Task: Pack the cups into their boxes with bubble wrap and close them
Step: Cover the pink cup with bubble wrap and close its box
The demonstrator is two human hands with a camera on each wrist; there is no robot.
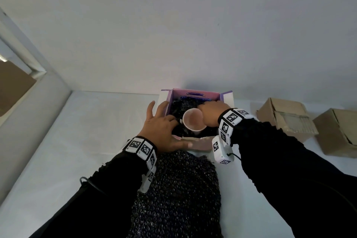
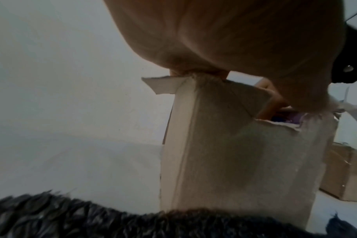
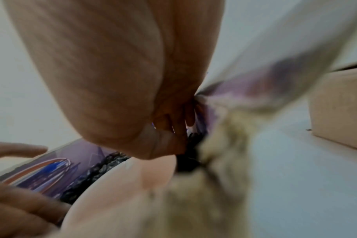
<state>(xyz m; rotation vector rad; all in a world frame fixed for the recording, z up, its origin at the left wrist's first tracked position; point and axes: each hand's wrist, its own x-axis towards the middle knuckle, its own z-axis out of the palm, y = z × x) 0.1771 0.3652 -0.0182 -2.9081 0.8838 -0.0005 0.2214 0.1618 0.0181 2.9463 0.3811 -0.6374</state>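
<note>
Sitting upright in open box (image 1: 195,146), cup (image 1: 193,121) on black bubble wrap (image 1: 178,109), left hand (image 1: 161,128) spread flat, right hand (image 1: 211,114) grip unclear.

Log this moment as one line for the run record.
cup: upright in open purple box, on bubble wrap | left hand: fingers spread, on box's near-left edge | right hand: inside box beside cup | box: unclosed

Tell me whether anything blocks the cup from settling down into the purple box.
Nothing solid visibly does. The cup already sits upright inside the open purple box, with black bubble wrap packed around it. The left hand and right hand flank it at the rim. The box's bottom is hidden.
</note>
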